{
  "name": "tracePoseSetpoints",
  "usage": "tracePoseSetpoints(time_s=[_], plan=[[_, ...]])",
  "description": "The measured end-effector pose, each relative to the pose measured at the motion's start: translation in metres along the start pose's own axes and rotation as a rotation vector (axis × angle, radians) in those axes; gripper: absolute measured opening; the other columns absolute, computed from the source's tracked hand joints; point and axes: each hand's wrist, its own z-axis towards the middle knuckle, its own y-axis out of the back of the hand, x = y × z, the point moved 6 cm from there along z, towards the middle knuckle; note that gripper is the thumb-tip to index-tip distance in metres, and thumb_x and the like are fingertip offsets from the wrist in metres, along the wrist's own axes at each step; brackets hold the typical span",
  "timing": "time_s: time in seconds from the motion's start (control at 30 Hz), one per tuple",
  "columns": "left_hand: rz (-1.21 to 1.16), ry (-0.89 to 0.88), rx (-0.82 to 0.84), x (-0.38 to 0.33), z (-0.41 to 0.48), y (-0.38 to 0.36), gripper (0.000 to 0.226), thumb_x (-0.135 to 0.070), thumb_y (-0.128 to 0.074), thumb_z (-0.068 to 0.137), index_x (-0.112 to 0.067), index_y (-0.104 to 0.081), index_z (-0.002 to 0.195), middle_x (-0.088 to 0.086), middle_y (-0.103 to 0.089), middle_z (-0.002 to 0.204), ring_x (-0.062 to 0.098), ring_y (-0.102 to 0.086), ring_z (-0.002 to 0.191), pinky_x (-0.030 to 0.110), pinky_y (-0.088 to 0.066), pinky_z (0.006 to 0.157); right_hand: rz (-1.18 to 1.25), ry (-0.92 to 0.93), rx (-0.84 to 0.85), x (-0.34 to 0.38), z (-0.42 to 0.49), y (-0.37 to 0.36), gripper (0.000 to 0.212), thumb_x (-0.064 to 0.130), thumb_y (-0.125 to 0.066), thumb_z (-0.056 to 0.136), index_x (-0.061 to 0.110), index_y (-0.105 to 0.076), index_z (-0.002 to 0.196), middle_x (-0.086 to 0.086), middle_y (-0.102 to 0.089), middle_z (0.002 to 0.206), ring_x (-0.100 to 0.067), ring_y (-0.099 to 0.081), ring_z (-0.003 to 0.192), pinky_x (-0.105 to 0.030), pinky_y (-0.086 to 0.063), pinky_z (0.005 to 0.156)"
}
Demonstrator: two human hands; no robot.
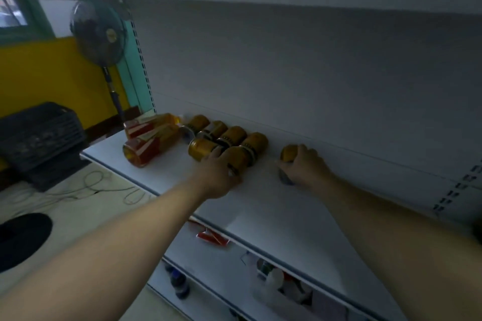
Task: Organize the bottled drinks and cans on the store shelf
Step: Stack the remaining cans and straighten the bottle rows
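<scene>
Gripping two toppled cans on the shelf (273,216)
Left hand (217,174) wraps the nearest can (241,157), whose long axis points toward 1 o'clock; right hand (305,164) curls round a lone can (289,152) lying apart at 3 o'clock. Beyond, toward 11 o'clock, more gold cans (232,135) and amber bottles (148,138) lie on their sides.

Toppled gold cans (232,135) and amber bottles (146,148) lie on white shelf (260,206).

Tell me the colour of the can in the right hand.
Golden yellow, seen in the head view: the can in the right hand.
</scene>
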Motion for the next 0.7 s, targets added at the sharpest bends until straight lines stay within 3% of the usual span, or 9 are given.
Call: tracePoseSetpoints(time_s=[0.07, 0.13, 0.23, 0.3, 0.4, 0.47, 0.53, 0.63, 0.7], plan=[[0.052, -0.002, 0.044, 0.003, 0.019, -0.009, 0.082, -0.049, -0.055, 0.088, -0.029, -0.008, 0.151, 0.008, -0.012, 0.158, 0.036, -0.017, 0.143, 0.047, -0.022, 0.116, 0.064, -0.045, -0.013, 0.000, 0.015, -0.011, 0.097, 0.069, -0.056, 0.081, 0.009, -0.022, 0.149, -0.018, -0.033, 0.148, -0.037, -0.039, 0.131, -0.044, -0.036, 0.105], [0.151, -0.020, 0.054, 0.004, 0.031, -0.015, 0.079, -0.055, -0.050, 0.089, -0.025, -0.012, 0.151, 0.012, -0.022, 0.155, 0.038, -0.019, 0.141, 0.044, -0.021, 0.113, 0.082, -0.063, -0.040, -0.002, 0.024, -0.018, 0.093, 0.063, -0.058, 0.083, 0.007, -0.020, 0.148, -0.019, -0.035, 0.147, -0.038, -0.041, 0.130, -0.043, -0.037, 0.104], [0.242, -0.030, -0.043, 0.004, 0.038, -0.013, 0.077, -0.057, -0.053, 0.085, -0.018, -0.024, 0.145, 0.014, -0.034, 0.146, 0.037, -0.030, 0.134, 0.042, -0.031, 0.105, -0.013, -0.051, -0.013, -0.003, 0.027, -0.021, 0.084, 0.043, -0.060, 0.088, 0.009, -0.013, 0.149, -0.020, -0.041, 0.141, -0.038, -0.047, 0.124, -0.042, -0.041, 0.097], [0.242, -0.014, -0.049, 0.002, 0.041, -0.013, 0.077, -0.053, -0.057, 0.084, -0.014, -0.025, 0.142, 0.016, -0.034, 0.143, 0.037, -0.034, 0.131, 0.043, -0.035, 0.101, -0.125, -0.020, 0.047, -0.002, 0.022, -0.022, 0.091, 0.040, -0.060, 0.087, 0.013, -0.001, 0.151, -0.020, -0.042, 0.139, -0.038, -0.048, 0.122, -0.042, -0.043, 0.095], [0.157, 0.031, 0.095, 0.002, 0.043, -0.026, 0.085, -0.043, -0.058, 0.085, -0.012, -0.009, 0.147, 0.021, -0.028, 0.144, 0.040, -0.036, 0.129, 0.042, -0.036, 0.100, -0.181, -0.005, 0.038, -0.004, 0.006, -0.024, 0.098, 0.049, -0.068, 0.078, 0.017, -0.008, 0.148, -0.014, -0.043, 0.134, -0.036, -0.049, 0.119, -0.043, -0.045, 0.093], [0.120, 0.027, 0.173, 0.005, 0.042, -0.033, 0.090, -0.042, -0.055, 0.088, -0.019, 0.006, 0.150, 0.022, -0.029, 0.145, 0.040, -0.042, 0.125, 0.042, -0.040, 0.097, -0.083, -0.036, -0.016, -0.010, -0.008, -0.021, 0.095, 0.050, -0.072, 0.075, 0.019, -0.017, 0.146, -0.012, -0.045, 0.135, -0.035, -0.050, 0.118, -0.040, -0.044, 0.091], [-0.026, 0.007, 0.184, 0.007, 0.041, -0.031, 0.089, -0.035, -0.056, 0.087, -0.024, 0.007, 0.150, 0.019, -0.037, 0.142, 0.037, -0.048, 0.121, 0.039, -0.043, 0.093, 0.146, -0.103, -0.076, -0.020, -0.024, -0.015, 0.093, 0.048, -0.076, 0.071, 0.024, -0.025, 0.145, -0.009, -0.049, 0.132, -0.032, -0.051, 0.116, -0.036, -0.044, 0.090], [-0.596, -0.011, 0.221, 0.002, 0.033, -0.026, 0.085, -0.019, -0.063, 0.086, -0.031, -0.008, 0.150, 0.004, -0.044, 0.132, 0.025, -0.051, 0.112, 0.032, -0.045, 0.086, 0.495, -0.153, -0.215, -0.034, -0.057, -0.001, 0.083, 0.038, -0.080, 0.069, 0.027, -0.037, 0.139, -0.003, -0.058, 0.122, -0.024, -0.057, 0.106, -0.032, -0.048, 0.084], [-0.898, -0.026, 0.241, -0.009, 0.027, -0.025, 0.082, -0.011, -0.065, 0.084, -0.031, -0.018, 0.148, 0.000, -0.045, 0.135, 0.023, -0.053, 0.109, 0.038, -0.051, 0.085, 0.684, -0.175, -0.292, -0.042, -0.086, 0.009, 0.073, 0.025, -0.080, 0.072, 0.027, -0.042, 0.133, 0.003, -0.061, 0.112, -0.014, -0.060, 0.095, -0.029, -0.050, 0.077]])
